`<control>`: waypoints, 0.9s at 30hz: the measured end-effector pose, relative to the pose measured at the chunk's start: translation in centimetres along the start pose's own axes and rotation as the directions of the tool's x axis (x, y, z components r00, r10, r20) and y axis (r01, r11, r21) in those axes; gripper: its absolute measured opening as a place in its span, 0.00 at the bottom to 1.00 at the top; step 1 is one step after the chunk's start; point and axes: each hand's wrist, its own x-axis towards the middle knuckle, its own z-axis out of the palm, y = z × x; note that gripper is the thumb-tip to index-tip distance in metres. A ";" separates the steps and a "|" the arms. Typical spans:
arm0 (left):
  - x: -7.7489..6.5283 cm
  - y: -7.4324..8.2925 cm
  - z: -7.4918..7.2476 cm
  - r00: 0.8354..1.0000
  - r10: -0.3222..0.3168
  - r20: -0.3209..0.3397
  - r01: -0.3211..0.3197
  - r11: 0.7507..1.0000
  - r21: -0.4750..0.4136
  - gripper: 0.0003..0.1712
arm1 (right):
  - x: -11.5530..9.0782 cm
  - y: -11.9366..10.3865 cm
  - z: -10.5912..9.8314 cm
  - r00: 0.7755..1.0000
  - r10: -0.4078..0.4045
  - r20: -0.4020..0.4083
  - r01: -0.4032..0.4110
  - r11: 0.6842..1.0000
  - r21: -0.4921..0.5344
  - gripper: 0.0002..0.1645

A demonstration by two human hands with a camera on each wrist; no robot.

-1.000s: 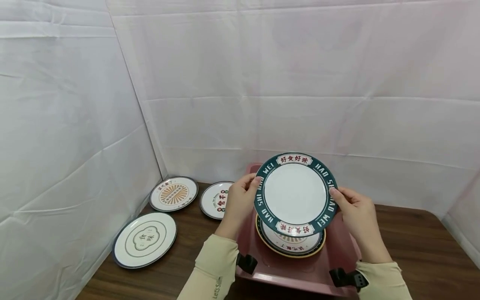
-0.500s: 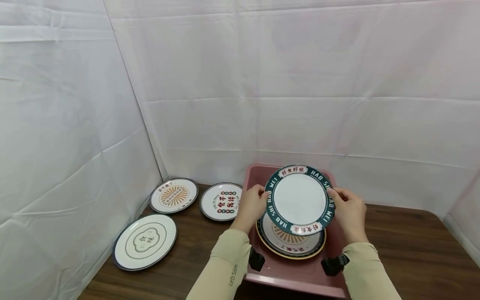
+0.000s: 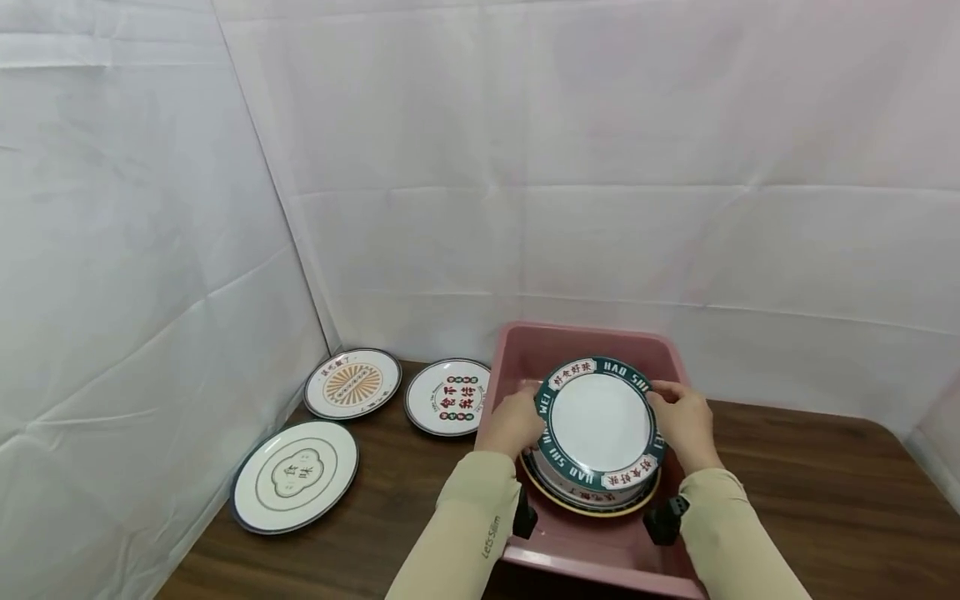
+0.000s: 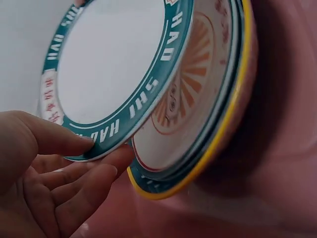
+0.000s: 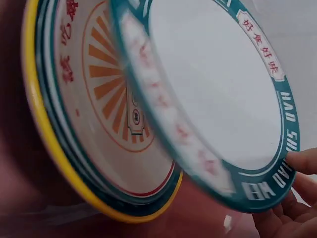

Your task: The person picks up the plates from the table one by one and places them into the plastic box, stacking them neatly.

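A white plate with a green lettered rim point(image 3: 600, 421) is held between both hands above a stack of plates in a pink basin point(image 3: 555, 546). My left hand point(image 3: 512, 423) pinches its left edge, thumb on top and fingers beneath. The opposite edge is pinched by my right hand point(image 3: 684, 423). Under it, the stack's top plate point(image 5: 106, 99) carries an orange sunburst, and a yellow-rimmed plate point(image 4: 247, 54) lies lower down. In both wrist views a gap shows between the held plate and the stack.
Left of the basin, three plates lie on the brown wooden table point(image 3: 810, 500): a sunburst plate point(image 3: 352, 383), a plate with red characters point(image 3: 447, 397) and a larger plate point(image 3: 295, 477). White cloth point(image 3: 600, 167) hangs behind.
Both hands have lowered the green-rimmed plate toward the stack in the basin and turned it slightly clockwise. The plates on the table have stayed put.
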 end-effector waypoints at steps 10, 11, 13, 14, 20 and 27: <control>0.7 0.2 0.4 0.991 0.005 -0.133 0.026 0.973 0.230 0.26 | 3.9 5.4 3.8 0.992 -0.093 -0.082 0.079 0.985 -0.156 0.13; 0.7 0.2 0.4 0.991 0.006 -0.133 0.026 0.972 0.235 0.26 | 4.0 5.4 3.8 0.992 -0.097 -0.084 0.083 0.984 -0.158 0.13; 0.7 0.3 0.4 0.991 0.002 -0.133 0.031 0.970 0.242 0.26 | 4.0 5.4 4.0 0.991 -0.107 -0.084 0.092 0.981 -0.169 0.12; 0.7 0.4 0.4 0.991 0.002 -0.135 0.031 0.969 0.246 0.25 | 3.8 5.1 3.9 0.990 -0.114 -0.079 0.098 0.979 -0.178 0.12; 0.5 0.6 0.4 0.991 0.016 -0.133 0.021 0.962 0.273 0.24 | 1.1 1.6 2.4 0.996 -0.089 0.013 0.089 0.969 -0.230 0.16; 0.5 0.4 0.9 0.990 0.054 -0.127 -0.005 0.934 0.358 0.13 | -1.1 -0.6 1.4 0.992 -0.028 0.127 0.052 0.981 -0.188 0.22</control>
